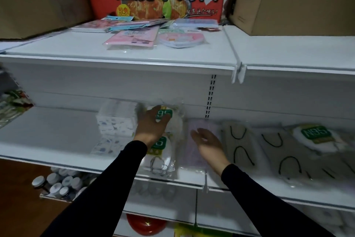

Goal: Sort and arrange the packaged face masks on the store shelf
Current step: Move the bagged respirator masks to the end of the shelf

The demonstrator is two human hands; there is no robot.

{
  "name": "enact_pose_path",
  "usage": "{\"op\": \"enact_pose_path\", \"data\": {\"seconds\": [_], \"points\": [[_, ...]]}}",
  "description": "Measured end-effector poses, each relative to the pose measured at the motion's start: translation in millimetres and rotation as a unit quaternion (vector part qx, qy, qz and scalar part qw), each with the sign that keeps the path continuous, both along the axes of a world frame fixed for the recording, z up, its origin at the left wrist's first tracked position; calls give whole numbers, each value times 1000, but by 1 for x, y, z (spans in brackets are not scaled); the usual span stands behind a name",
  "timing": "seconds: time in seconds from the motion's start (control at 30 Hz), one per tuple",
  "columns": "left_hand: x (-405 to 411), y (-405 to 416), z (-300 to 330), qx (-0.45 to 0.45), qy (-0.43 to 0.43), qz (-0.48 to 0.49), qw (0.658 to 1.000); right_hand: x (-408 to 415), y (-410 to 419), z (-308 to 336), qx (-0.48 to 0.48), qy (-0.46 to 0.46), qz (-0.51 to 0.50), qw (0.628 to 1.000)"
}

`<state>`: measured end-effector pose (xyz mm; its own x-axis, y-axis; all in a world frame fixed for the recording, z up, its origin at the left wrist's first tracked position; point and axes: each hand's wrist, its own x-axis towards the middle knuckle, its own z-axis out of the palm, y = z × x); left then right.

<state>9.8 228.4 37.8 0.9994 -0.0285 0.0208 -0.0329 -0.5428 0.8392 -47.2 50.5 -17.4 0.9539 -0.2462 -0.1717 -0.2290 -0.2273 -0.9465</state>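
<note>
- Clearly the main risk sits at the left hand [151,123], which lies on the N95 mask pack [165,115] at the back of the middle shelf [48,136]; its fingers bend over the pack's top, though blur hides whether they truly grip it. Slick clear film could let the pack slide out and drop behind or off the shelf.
- Left of that pack lies a stack of patterned mask packs [115,127], soft and flat with small blue prints; a nudge from the wrist might, I judge, fan the stack toward the shelf edge.
- Directly in front of the N95 pack lies a second N95 pack [163,158], puffy white cups in crinkly film with loose ear loops, and it overhangs the shelf lip. The black sleeve [115,175] crossing just beside it could sweep it to the floor.
- Right of the N95 pack, the right hand [209,144] hovers with fingers spread and relaxed, holding nothing, above a pale lilac mask pack [194,150] that looks thin and smooth.
- Further right lie grey mask packs [240,144] with black ear loops, flat and limp, and another green-labelled N95 pack [317,136]; mixing kinds while sorting seems the likeliest slip.
- Above the N95 pack, pink packets [132,37] lie jumbled on the top shelf [57,48], glossy and prone to slipping.
</note>
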Motion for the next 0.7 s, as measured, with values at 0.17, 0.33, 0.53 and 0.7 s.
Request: {"op": "enact_pose_path", "data": {"seconds": [0.17, 0.33, 0.53, 0.7], "points": [[-10, -84, 3, -42, -20, -94, 994, -25, -74, 10, -38, -49, -69, 996], [-39, -168, -6, -80, 27, -161, 983, -72, -166, 20, -53, -46, -128, 989], [-86, -287, -13, -24, 10, -205, 979, -136, -293, 14, -84, -39, -161, 983], [-128, -381, -20, 21, 47, -224, 973, -186, -397, 2, -124, -18, -166, 978]]}}
